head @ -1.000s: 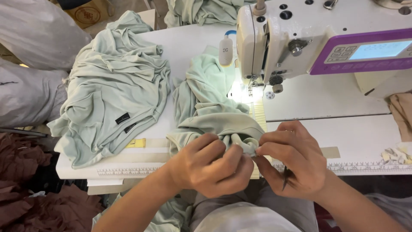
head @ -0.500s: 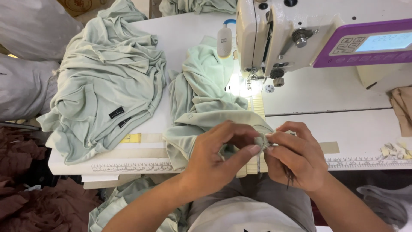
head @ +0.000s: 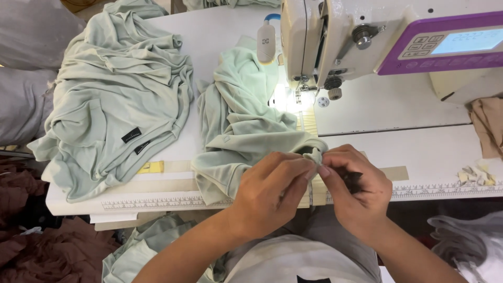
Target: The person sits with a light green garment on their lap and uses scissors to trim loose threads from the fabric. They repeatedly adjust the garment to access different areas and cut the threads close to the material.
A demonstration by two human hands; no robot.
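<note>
Head view. The left hand [head: 272, 186] and right hand [head: 356, 191] meet at the near edge of the tabletop [head: 419, 141], both pinching a small fold of the pale green garment [head: 246, 126], fingertips touching. The right hand also holds a small dark item [head: 352, 179] against its palm; its kind cannot be told. The garment trails away from the hands to the needle area of the sewing machine [head: 367, 36], which stands beyond the right hand. Beyond and left of the left hand lies a pile of like garments [head: 115, 99]. A ruler strip [head: 157, 202] runs along the tabletop edge beside the hands.
</note>
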